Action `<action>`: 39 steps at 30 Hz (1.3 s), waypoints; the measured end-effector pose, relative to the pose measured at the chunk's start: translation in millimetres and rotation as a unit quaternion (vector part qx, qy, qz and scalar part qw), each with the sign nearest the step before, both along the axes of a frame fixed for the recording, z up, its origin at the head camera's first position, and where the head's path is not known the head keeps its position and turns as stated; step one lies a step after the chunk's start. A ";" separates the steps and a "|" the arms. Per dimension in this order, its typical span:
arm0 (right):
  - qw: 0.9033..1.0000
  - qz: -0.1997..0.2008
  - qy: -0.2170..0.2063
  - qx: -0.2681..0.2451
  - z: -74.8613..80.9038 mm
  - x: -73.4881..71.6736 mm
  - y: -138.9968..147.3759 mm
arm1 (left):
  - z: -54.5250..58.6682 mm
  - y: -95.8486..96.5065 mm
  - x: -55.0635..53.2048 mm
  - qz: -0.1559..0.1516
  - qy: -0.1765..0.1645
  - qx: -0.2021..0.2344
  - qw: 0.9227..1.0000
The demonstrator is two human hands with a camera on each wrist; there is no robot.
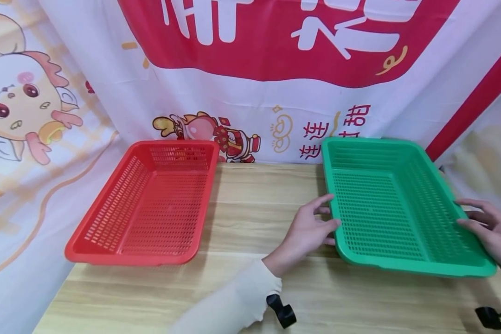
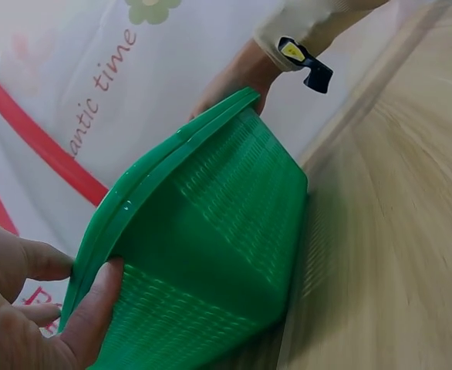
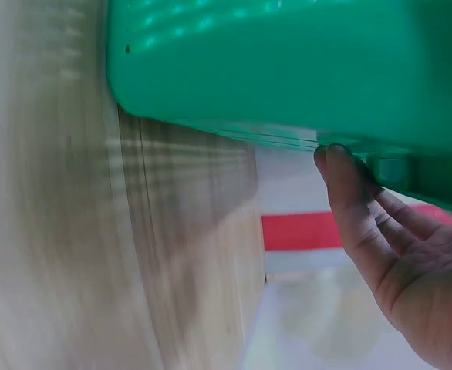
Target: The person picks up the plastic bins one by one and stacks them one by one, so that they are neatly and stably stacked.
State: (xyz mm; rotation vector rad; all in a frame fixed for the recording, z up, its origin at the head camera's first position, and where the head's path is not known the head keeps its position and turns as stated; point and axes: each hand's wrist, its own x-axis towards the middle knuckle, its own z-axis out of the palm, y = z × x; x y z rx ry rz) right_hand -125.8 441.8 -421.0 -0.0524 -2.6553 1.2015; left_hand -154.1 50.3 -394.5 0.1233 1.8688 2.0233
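Observation:
A green plastic basket [image 1: 413, 267] with a slotted floor and walls is at the right of the table in the head view. My left hand [image 1: 305, 234] pinches its left rim; in the left wrist view the thumb [image 2: 95, 308] lies against the outer side just under the lip. At the opposite rim, my right hand [image 1: 497, 234] holds the edge between thumb and fingers. The right wrist view shows that hand [image 3: 399, 262] from below, its fingertips against the green rim. Whether the basket's base fully touches the table cannot be told. Nothing lies inside it.
A red plastic basket [image 1: 127, 259], similar in shape, stands at the left of the wooden table [image 1: 259, 208]. Printed cloth [image 1: 242, 102] hangs behind the table and along its left side. Black straps [image 1: 281, 311] are on both wrists.

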 end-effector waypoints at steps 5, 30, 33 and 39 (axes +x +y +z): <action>0.997 0.001 -0.042 0.058 5.1 -4.7 -15.8 | 0.9 -20.7 -1.5 0.004 0.000 -0.010 1.000; 0.992 0.117 -0.042 0.021 16.6 -18.2 -104.1 | -0.6 -102.2 3.7 0.100 0.027 -0.073 0.992; 0.992 0.119 -0.042 0.018 18.3 -21.3 -116.9 | -1.5 -109.6 5.0 0.122 0.035 -0.072 0.989; 0.992 0.119 -0.041 0.016 20.7 -26.4 -134.6 | -1.4 -121.9 8.0 0.152 0.041 -0.082 0.984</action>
